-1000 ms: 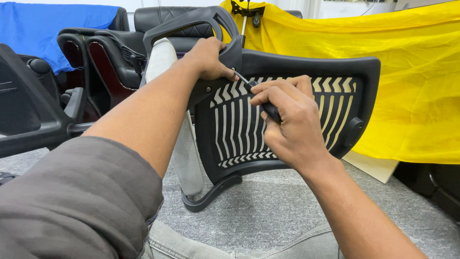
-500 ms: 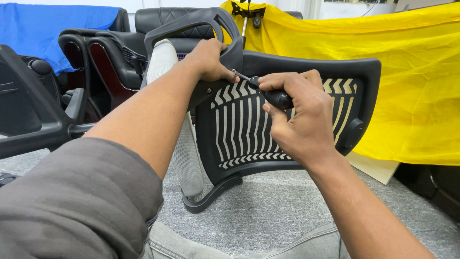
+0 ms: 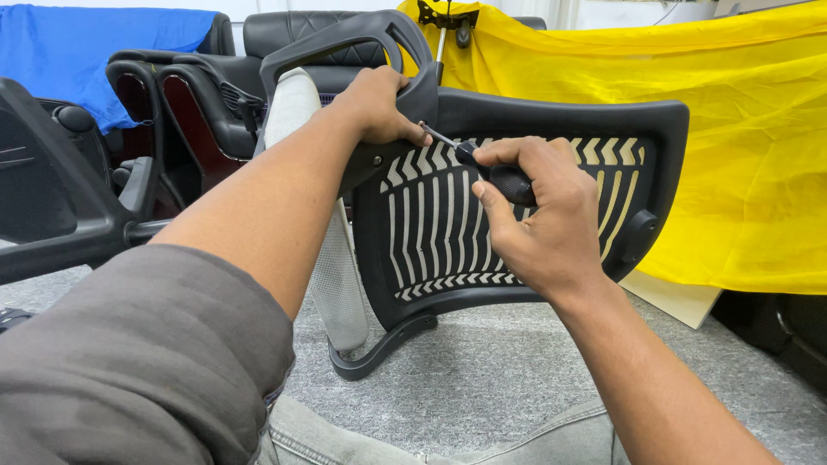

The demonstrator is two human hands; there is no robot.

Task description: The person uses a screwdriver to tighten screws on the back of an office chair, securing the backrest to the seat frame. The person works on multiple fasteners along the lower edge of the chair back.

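Black plastic chair backrest [image 3: 517, 129] stands on edge on grey carpet [image 3: 482, 379], slatted face toward person. Left hand [image 3: 376, 105] closed over backrest's top-left corner, beside curved armrest loop [image 3: 345, 34]. Right hand [image 3: 538, 215] wrapped round screwdriver [image 3: 482, 165] in front of slats. Screwdriver's long axis runs up-left from right hand; tip meets backrest just below left hand. Left hand nearer tip. Yellow cloth [image 3: 741, 155] behind backrest.
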